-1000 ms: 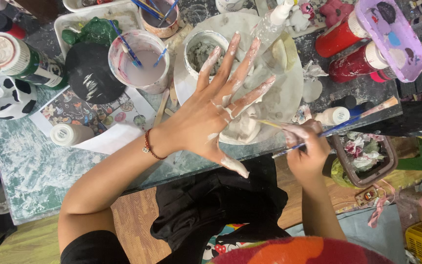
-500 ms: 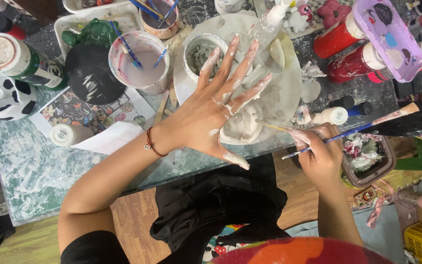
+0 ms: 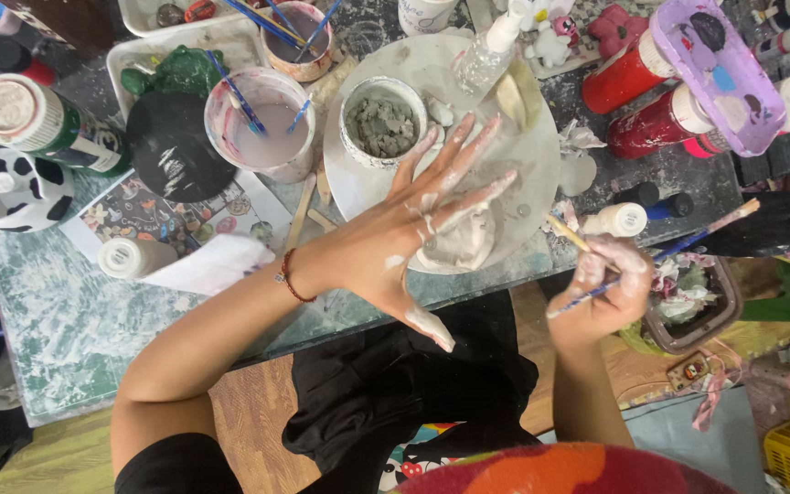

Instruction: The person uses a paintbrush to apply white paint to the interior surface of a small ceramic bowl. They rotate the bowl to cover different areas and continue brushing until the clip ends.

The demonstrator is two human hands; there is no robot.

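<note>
My left hand (image 3: pixel 413 233) is spread flat with its fingers apart, smeared with pale clay, hovering over a lump of grey clay (image 3: pixel 462 241) on a round white board (image 3: pixel 514 137). My right hand (image 3: pixel 601 293) is off the table's front edge, closed around a thin blue-handled brush (image 3: pixel 678 249) and a wooden stick (image 3: pixel 567 233). A small white cup of grey clay bits (image 3: pixel 381 119) stands on the board just beyond my left fingertips. A red bead bracelet (image 3: pixel 290 277) is on my left wrist.
A cup of cloudy water with brushes (image 3: pixel 262 119) stands left of the board, next to a black disc (image 3: pixel 171 146). Red paint bottles (image 3: pixel 637 69) and a purple palette (image 3: pixel 715 69) lie at the right. A white bottle (image 3: pixel 134 258), a cow-patterned dish (image 3: pixel 6 187) and a green bottle (image 3: pixel 38 119) are at the left.
My right hand has drawn back toward me and lowered, tilting the brush. My left hand stays spread over the clay, shifted slightly.
</note>
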